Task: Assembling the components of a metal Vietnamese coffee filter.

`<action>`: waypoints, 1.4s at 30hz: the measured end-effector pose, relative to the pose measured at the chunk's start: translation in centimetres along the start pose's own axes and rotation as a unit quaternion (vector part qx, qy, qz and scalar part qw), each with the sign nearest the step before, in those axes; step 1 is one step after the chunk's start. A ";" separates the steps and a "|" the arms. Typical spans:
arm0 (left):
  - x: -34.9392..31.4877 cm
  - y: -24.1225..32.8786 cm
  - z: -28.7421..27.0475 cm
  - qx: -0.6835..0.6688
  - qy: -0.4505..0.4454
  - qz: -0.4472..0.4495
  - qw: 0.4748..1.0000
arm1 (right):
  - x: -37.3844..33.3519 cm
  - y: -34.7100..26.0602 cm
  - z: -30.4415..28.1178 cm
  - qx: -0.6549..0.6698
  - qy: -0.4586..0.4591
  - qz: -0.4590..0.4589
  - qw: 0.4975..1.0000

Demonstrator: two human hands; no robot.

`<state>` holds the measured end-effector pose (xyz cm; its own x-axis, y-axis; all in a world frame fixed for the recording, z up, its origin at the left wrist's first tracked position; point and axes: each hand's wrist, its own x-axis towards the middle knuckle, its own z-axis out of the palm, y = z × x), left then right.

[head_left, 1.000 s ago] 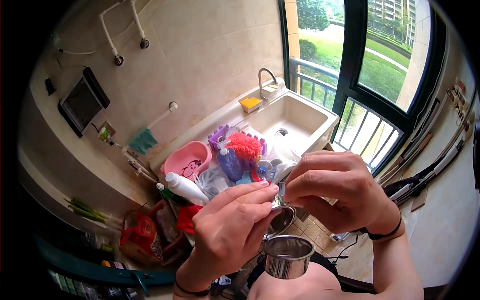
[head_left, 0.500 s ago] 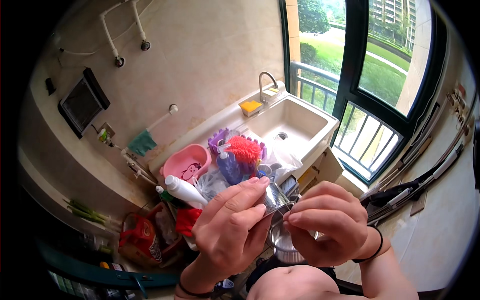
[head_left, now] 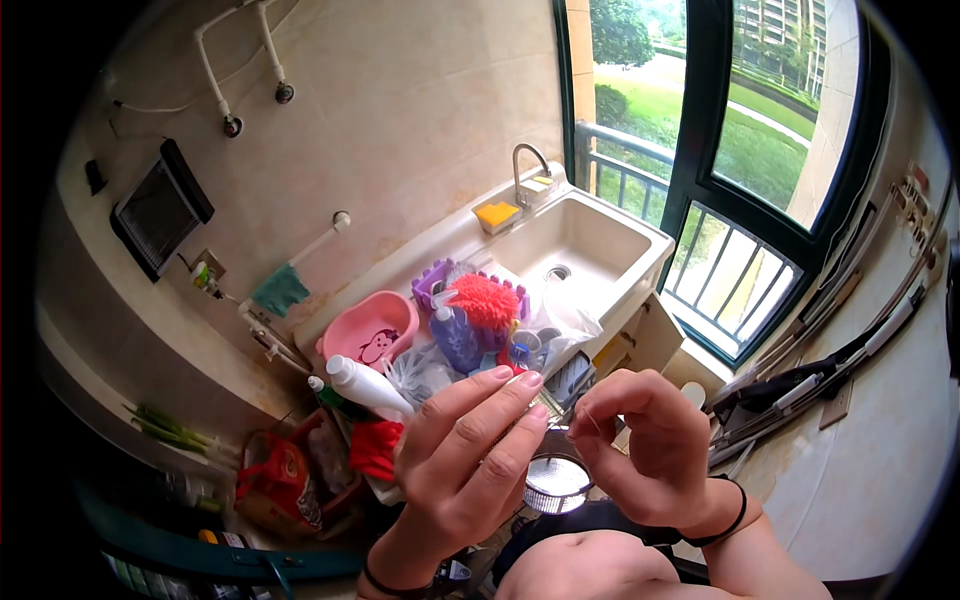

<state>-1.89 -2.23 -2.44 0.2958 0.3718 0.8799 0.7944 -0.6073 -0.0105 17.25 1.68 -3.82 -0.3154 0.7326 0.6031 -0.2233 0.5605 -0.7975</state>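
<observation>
My left hand is closed, back of the fingers up, round a thin silvery, shiny thing that shows only at the fingertips. Just right of it, my right hand is curled, with thumb and forefinger brought together. Whatever thin thing may be in that pinch is too small to make out. Below and between the hands is a round, shiny mesh-like basket with a dark rim; I cannot tell whether it hangs from the hands or rests on something.
Ahead stands a white sink with a curved tap and a yellow sponge. To its left crowd a pink basin, a blue pump bottle, a red fluffy duster and a white bottle. A window is at right.
My hands have drawn slightly apart. The left has turned over the silvery thing, which shows less now, and the round basket has shifted left and tipped to show its opening.
</observation>
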 end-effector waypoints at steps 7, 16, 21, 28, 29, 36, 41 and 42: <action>-0.9 0.1 0.6 0.037 0.036 -0.005 0.999 | 0.2 0.0 0.8 -0.122 -0.009 -0.149 0.981; -1.6 -0.4 1.7 -0.048 0.066 -0.084 0.993 | -0.3 2.1 1.2 -0.106 0.000 -0.191 0.976; -5.1 1.1 0.8 -0.014 0.060 -0.113 0.992 | -0.2 4.3 0.8 -0.112 0.097 -0.166 0.975; -3.2 3.4 3.0 -0.557 0.036 -0.455 0.694 | -0.3 4.5 1.6 -0.193 0.096 -0.243 0.946; -3.4 3.2 3.3 -0.652 0.086 -0.483 0.578 | -0.4 4.5 1.7 -0.235 0.088 -0.267 0.930; -3.5 2.4 4.2 -0.713 0.166 -0.537 0.420 | -1.7 6.3 1.8 -0.280 0.069 -0.278 0.917; -4.0 2.7 4.6 -0.694 0.173 -0.526 0.459 | -2.0 6.7 1.3 -0.302 0.032 -0.302 0.904; -4.1 2.7 4.7 -0.694 0.170 -0.530 0.457 | -1.8 6.7 1.0 -0.299 0.016 -0.307 0.903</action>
<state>1.54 -2.09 -8.27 -0.1526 0.9861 0.0656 -0.7755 -0.1606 0.6106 15.40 3.70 -10.26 -0.2727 0.2191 0.9368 0.1947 0.9661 -0.1693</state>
